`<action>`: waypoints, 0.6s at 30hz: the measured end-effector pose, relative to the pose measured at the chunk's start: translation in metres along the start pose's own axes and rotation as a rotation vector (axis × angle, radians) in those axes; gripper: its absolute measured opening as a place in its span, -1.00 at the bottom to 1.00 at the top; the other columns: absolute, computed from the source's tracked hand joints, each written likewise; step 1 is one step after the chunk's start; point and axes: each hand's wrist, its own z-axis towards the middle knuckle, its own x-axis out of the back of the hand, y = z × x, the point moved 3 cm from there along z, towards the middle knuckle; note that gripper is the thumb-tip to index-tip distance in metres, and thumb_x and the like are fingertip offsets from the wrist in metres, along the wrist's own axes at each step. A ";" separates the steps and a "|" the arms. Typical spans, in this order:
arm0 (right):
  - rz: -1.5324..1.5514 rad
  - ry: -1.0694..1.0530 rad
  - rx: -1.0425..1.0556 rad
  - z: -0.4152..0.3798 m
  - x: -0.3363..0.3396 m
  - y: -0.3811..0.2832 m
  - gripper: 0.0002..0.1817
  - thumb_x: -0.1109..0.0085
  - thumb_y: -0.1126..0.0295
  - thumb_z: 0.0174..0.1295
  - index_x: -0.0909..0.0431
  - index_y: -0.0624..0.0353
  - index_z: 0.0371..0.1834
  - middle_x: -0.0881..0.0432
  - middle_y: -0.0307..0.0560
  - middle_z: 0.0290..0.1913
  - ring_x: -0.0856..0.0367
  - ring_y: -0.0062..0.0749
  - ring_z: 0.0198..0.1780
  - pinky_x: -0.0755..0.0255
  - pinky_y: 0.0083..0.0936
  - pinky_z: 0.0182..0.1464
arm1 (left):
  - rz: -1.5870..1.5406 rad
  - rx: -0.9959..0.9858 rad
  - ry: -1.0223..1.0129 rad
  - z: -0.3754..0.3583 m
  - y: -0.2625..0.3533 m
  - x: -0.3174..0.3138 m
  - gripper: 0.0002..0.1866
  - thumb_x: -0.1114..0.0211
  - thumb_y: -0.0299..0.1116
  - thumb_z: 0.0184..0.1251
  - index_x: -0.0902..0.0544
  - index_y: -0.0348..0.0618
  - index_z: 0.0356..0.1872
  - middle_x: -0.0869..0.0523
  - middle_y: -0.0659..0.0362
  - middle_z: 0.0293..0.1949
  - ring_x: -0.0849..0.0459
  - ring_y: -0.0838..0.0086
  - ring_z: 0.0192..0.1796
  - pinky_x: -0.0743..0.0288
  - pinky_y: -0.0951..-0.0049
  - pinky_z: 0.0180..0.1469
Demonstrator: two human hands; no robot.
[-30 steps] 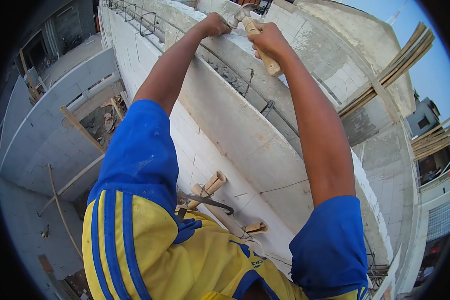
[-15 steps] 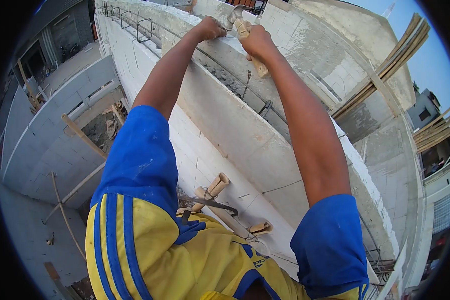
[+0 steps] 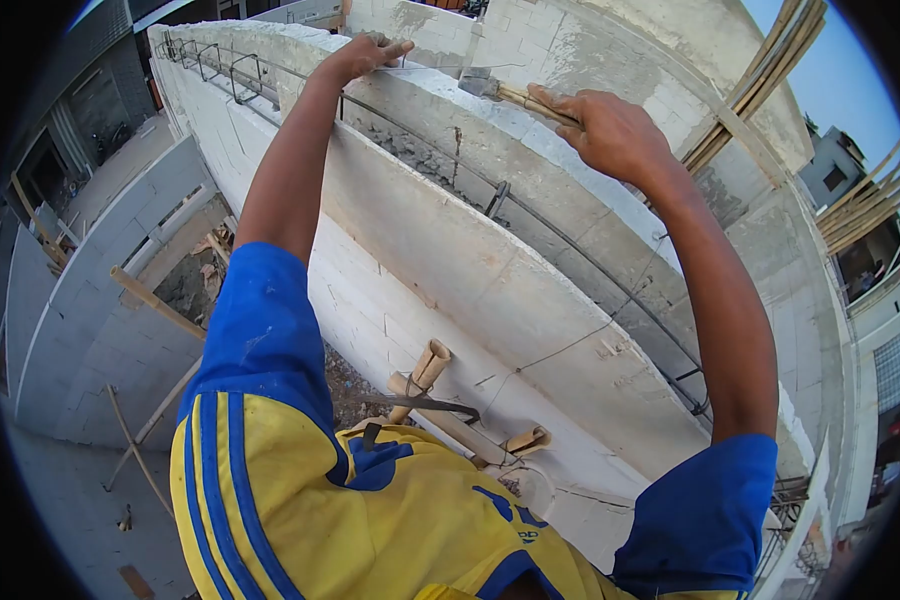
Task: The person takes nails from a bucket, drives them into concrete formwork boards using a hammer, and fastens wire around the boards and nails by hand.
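Note:
My right hand [image 3: 615, 130] is at the end of a hammer's wooden handle [image 3: 530, 103], fingers over it and thumb below. The hammer head [image 3: 478, 82] rests on the rough white top of the wall [image 3: 560, 135]. Farther left, my left hand [image 3: 362, 58] is over the same wall top, its fingers stretched to the right and apart. Just under its fingertips a short thin piece, perhaps a nail, stands up. A thin wire [image 3: 460, 67] runs from near this hand toward the hammer head.
Steel reinforcement bars [image 3: 580, 255] run along the gap between the wall top and a pale board [image 3: 490, 255]. Tied bamboo poles [image 3: 425, 370] stick out below, close to my body. Bundled bamboo [image 3: 760, 80] leans at the upper right. Block walls [image 3: 100, 300] stand lower on the left.
The hammer has moved from upright in my right fist to lying on the wall top, my grip looser. My right hand has shifted right; my left hand has moved left and its fingers have straightened.

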 end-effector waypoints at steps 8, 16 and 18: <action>-0.127 -0.007 -0.202 -0.089 0.036 0.014 -0.57 -0.01 0.20 0.47 -0.43 -0.09 0.38 -0.63 -0.03 -0.24 -0.64 -0.14 -0.15 -0.54 -0.25 -0.11 | -0.147 0.028 -0.189 0.008 -0.028 0.000 -0.64 -0.51 -0.19 0.19 -0.77 -0.22 -0.09 -0.75 0.30 -0.22 -0.58 0.59 -0.15 -0.38 0.49 0.09; 0.455 -0.134 -0.716 -0.366 0.154 -0.024 -0.56 -0.15 0.40 0.31 -0.51 0.13 0.27 -0.66 0.06 -0.04 -0.67 -0.13 -0.13 -0.51 -0.31 -0.01 | 0.220 -0.170 -0.289 0.069 -0.081 0.007 -0.50 -0.14 -0.02 0.51 -0.59 -0.23 0.22 -0.70 0.16 0.06 -0.58 0.47 0.14 -0.31 0.41 0.28; 0.639 -0.221 -0.812 -0.438 0.156 -0.050 -0.53 -0.21 0.45 0.24 -0.52 0.13 0.26 -0.67 0.08 0.01 -0.69 -0.11 -0.14 -0.52 -0.34 -0.02 | 0.316 -0.215 -0.190 0.067 -0.064 0.008 -0.52 -0.10 -0.05 0.53 -0.61 -0.23 0.19 -0.72 0.11 0.04 -0.61 0.39 0.14 -0.35 0.37 0.26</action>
